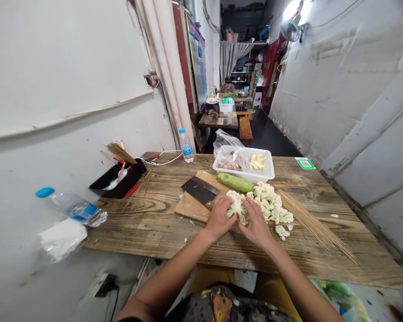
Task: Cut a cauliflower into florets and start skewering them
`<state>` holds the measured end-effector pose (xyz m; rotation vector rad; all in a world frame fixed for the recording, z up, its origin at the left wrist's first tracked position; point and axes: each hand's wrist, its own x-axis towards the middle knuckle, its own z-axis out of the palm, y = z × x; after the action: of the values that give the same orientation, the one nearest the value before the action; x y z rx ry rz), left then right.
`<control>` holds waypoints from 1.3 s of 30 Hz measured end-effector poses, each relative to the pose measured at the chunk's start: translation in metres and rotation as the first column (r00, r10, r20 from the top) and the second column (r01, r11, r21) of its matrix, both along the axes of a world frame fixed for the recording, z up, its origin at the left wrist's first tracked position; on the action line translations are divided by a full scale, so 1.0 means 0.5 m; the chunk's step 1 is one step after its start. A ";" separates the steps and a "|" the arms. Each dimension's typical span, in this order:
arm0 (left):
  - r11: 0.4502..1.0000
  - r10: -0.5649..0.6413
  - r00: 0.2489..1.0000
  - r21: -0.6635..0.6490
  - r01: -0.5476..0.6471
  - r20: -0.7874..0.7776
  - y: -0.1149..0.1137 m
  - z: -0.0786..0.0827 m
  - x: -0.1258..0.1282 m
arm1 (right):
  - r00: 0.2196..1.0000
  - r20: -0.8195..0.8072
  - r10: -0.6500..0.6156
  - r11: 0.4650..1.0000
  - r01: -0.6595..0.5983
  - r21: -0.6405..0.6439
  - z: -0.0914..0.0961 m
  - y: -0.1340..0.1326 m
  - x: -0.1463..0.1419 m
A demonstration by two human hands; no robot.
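Between my two hands is a piece of cauliflower (236,205), its pale cut stem side facing up. My left hand (219,217) grips it from the left, and my right hand (255,222) has its fingers closed on the right side. Beneath lies a wooden cutting board (190,206), partly covered by my hands. A dark cleaver (200,189) rests flat on the board, left of the cauliflower. Behind my hands lies a green zucchini-like vegetable (235,182). A heap of cauliflower florets (270,203) sits just right of my right hand.
Bamboo skewers (309,219) lie on the right of the wooden table (137,237). At the back stands a white tray (272,166) with bagged meat and yellow pieces. A black holder (116,181) and water bottles (186,146) are left. A person (227,86) sits far off.
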<state>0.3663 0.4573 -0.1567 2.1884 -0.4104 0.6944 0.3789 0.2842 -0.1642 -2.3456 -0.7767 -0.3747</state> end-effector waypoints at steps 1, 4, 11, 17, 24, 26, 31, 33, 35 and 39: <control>1.000 -0.026 1.000 0.012 0.026 -0.001 -0.009 0.003 0.004 | 1.000 -0.018 -0.017 1.000 0.017 -0.004 -0.007 -0.005 0.006; 0.992 -0.114 0.993 0.058 0.116 -0.031 -0.020 0.006 0.018 | 0.993 -0.115 -0.038 0.999 0.036 -0.017 -0.017 -0.014 0.019; 0.920 -0.269 0.937 0.229 0.319 -0.223 0.008 -0.004 0.059 | 0.963 -0.158 -0.216 0.965 0.185 -0.186 -0.015 -0.003 0.024; 0.837 -0.267 0.909 0.390 0.383 -0.320 0.001 0.013 0.078 | 0.958 -0.021 -0.285 0.898 0.259 -0.356 0.005 -0.005 0.019; 0.708 -0.294 0.939 0.619 0.340 -0.180 -0.019 0.027 0.099 | 0.940 0.051 -0.337 0.870 0.332 -0.364 0.026 -0.018 0.023; 0.727 -0.325 0.938 0.603 0.329 -0.119 -0.018 0.014 0.104 | 0.931 0.068 -0.359 0.876 0.361 -0.321 0.022 -0.017 0.030; 0.859 -0.050 0.998 0.508 0.061 -0.036 -0.018 -0.032 0.105 | 0.888 0.173 -0.426 0.876 0.453 -0.169 0.023 -0.035 0.064; 0.877 -0.023 0.996 0.477 0.063 -0.088 -0.010 -0.039 0.112 | 0.902 0.143 -0.408 0.909 0.416 -0.028 0.031 -0.050 0.078; 0.894 -0.043 0.983 0.432 0.116 -0.176 0.002 -0.034 0.123 | 0.927 0.057 -0.370 0.924 0.360 0.129 0.041 -0.062 0.089; 0.970 -0.148 0.952 0.150 0.193 -0.267 0.019 0.002 0.131 | 0.965 -0.069 -0.252 0.915 0.261 0.307 0.048 -0.064 0.090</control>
<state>0.4317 0.4667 -0.1558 2.3354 -0.5363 0.2864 0.4238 0.2524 -0.1404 -2.1447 -0.3599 -0.5351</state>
